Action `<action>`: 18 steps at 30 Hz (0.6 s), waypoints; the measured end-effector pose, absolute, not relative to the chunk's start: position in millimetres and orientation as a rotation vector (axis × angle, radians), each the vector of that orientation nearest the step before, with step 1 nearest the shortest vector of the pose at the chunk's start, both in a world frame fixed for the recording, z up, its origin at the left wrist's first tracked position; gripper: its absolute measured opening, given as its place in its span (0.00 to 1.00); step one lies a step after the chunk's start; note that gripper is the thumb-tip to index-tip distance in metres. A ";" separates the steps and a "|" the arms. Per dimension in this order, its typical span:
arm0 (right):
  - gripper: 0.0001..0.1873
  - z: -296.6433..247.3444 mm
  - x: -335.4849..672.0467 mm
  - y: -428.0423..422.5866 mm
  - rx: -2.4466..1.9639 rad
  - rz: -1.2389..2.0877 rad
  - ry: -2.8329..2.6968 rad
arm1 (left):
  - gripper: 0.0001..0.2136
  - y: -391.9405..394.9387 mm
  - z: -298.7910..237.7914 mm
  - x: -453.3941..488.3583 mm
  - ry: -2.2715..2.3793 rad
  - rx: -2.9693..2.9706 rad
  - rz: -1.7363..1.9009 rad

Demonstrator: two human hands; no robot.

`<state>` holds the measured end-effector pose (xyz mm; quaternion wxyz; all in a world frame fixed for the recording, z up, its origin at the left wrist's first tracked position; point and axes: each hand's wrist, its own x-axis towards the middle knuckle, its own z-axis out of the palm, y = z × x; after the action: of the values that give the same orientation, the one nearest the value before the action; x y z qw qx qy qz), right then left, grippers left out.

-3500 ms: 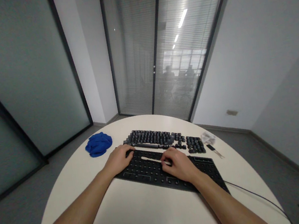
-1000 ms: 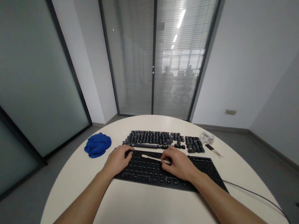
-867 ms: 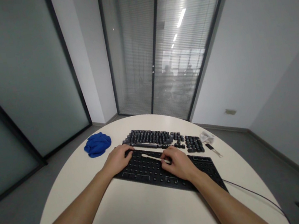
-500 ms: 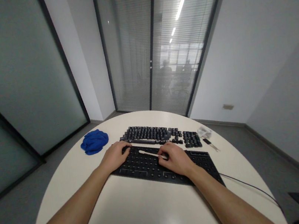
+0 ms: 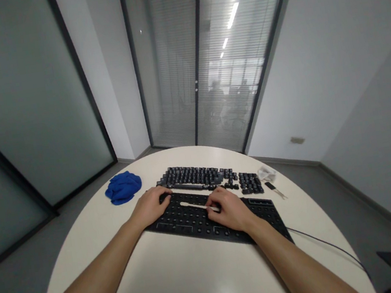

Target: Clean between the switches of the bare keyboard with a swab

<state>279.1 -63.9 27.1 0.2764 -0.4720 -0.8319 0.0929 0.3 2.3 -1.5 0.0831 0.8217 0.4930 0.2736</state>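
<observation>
A black keyboard (image 5: 191, 218) with its keycaps off lies slightly turned on the table. At its left end, my left hand (image 5: 151, 206) holds the board, thumb on top and fingers curled at the far edge. My right hand (image 5: 228, 206) is closed in a pinch around a slim white stick with a thicker head, which looks like a toothbrush (image 5: 193, 205). It points left, low over the bare key rows; whether the head touches them I cannot tell. Beyond the board, loose black keycaps (image 5: 199, 173) lie in rows.
A crumpled blue cloth (image 5: 123, 187) lies at the table's left. To the right are a clear plastic bag (image 5: 266, 173) and a small black-handled tool with wire prongs (image 5: 274, 188). The keyboard's cable (image 5: 327, 243) runs over the right edge of the round white table (image 5: 171, 277).
The toothbrush head has shifted slightly left and nearer to me over the keys. My left hand stays at the keyboard's left end. The whole view has tilted a little.
</observation>
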 end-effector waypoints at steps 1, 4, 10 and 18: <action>0.05 27.0 279.2 -64.1 -1.248 0.263 -2.243 | 0.12 1.8 -1.3 0.4 1.475 2.456 0.817; 0.05 27.3 279.7 -65.4 -1.188 0.308 -2.278 | 0.12 0.9 -0.9 0.6 1.485 2.461 0.817; 0.05 30.3 280.3 -68.0 -1.087 0.359 -2.339 | 0.12 1.0 -0.8 0.9 1.483 2.462 0.825; 0.07 31.2 280.4 -67.8 -1.031 0.391 -2.349 | 0.12 -0.9 2.4 2.1 1.504 2.483 0.797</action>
<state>280.4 -67.8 31.2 0.2697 -0.3826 -0.8716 0.1452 2.1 -0.9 2.4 0.0655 0.8229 0.4987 0.2642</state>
